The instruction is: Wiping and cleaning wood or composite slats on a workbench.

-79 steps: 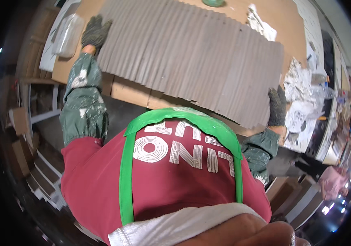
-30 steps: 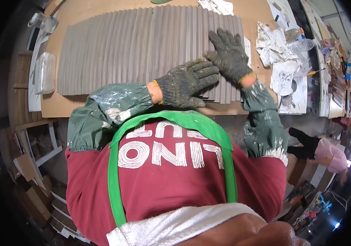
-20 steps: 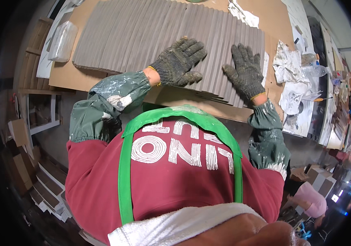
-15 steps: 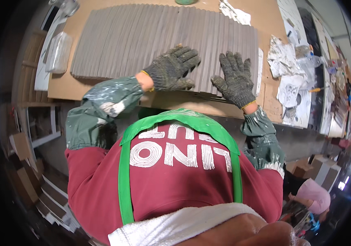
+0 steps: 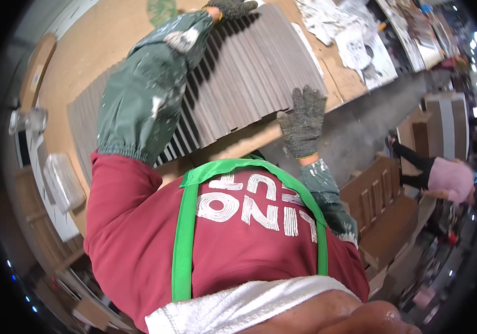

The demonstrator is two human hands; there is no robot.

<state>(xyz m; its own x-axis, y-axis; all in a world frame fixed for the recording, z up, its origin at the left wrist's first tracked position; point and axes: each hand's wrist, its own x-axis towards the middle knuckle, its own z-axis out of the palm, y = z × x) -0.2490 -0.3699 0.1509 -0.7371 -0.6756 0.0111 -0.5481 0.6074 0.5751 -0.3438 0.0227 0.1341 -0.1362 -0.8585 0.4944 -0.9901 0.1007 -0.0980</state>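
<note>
A row of long grey-brown wooden-looking strips (image 5: 266,61) lies side by side on the worktable. My left hand (image 5: 233,9), in a dark knitted glove, reaches across to the far edge of the row, fingers stretched out; the picture's top edge cuts it off in part. Its green sleeve hides part of the strips. Under that arm, dark stripes show between the near ends. My right hand (image 5: 303,123), gloved alike, is at the row's near right corner, palm down with fingers extended. Its fingertips overlap the strip ends; whether they press on them I cannot tell.
Stained white paper (image 5: 355,47) covers the table's right side. A clear plastic-wrapped block (image 5: 64,182) and a clear bottle (image 5: 28,121) are at the left. Green plastic (image 5: 161,10) lies beyond the strips. At right are brown panels (image 5: 386,209) and a person in pink (image 5: 450,179).
My left hand has moved from the near part of the strips to their far edge. My right hand has drawn back to the near right corner. The view has turned.
</note>
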